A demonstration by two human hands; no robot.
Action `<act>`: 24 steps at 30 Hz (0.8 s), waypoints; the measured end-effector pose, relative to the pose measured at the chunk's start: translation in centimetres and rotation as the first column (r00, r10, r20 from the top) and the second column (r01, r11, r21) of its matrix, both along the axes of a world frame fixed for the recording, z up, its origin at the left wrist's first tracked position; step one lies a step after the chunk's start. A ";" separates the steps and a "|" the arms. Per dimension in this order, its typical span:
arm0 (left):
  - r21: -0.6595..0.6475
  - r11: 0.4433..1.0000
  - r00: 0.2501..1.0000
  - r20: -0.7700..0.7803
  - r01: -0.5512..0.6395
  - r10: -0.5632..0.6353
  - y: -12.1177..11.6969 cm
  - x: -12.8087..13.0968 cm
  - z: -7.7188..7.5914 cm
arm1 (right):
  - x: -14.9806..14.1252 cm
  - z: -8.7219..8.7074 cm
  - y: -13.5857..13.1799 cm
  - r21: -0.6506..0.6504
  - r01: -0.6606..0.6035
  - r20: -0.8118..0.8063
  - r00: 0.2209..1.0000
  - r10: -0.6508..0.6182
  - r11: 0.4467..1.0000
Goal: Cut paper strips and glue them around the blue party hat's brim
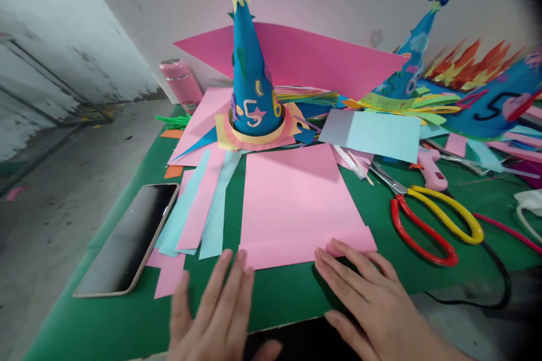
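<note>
A sheet of pink paper [296, 192] lies on the green table in front of me, its near edge folded over in a narrow strip. My left hand [218, 304] is open, fingers stretched out, with the fingertips at the left end of that fold. On the right part of the fold rest the fingertips of my right hand [364, 293], which is also open and fairly flat. Just beyond the sheet stands a blue paper cone hat [254, 84] with a white 5 and a yellow star on top.
Left of the sheet are paper strips [199, 203] and a phone [131, 242]. Red and yellow scissors [423, 220], a pink glue gun [432, 169] and a light blue sheet [376, 132] lie to the right. More cone hats [410, 62] and a pink bottle [182, 84] stand behind.
</note>
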State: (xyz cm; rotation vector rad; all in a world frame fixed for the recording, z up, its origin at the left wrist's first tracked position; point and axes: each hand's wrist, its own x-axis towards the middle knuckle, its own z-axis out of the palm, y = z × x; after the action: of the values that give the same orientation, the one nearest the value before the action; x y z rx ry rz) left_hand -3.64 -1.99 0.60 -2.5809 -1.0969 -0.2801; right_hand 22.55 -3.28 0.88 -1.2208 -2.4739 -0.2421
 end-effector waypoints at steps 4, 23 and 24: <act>-0.006 0.979 0.979 0.012 0.206 -0.206 1.1 4.3 -1.0 | -0.7 -0.4 -0.1 0.001 -0.007 -0.029 1.000 0.007 1.000; -0.049 0.986 0.987 0.030 0.158 -0.156 2.9 7.0 0.4 | 10.4 -0.7 -3.1 -0.068 0.394 -0.147 0.905 -0.400 0.917; -0.092 0.988 0.991 0.041 0.128 -0.124 3.2 7.6 0.8 | 11.1 -0.4 -2.7 -0.090 0.468 -0.227 0.850 -0.475 0.879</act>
State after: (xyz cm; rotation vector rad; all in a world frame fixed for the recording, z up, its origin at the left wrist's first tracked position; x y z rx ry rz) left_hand 3.94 1.17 1.41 -2.7443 -0.9820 -0.3118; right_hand 33.66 -5.97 0.43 -1.7500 -1.9438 -0.1667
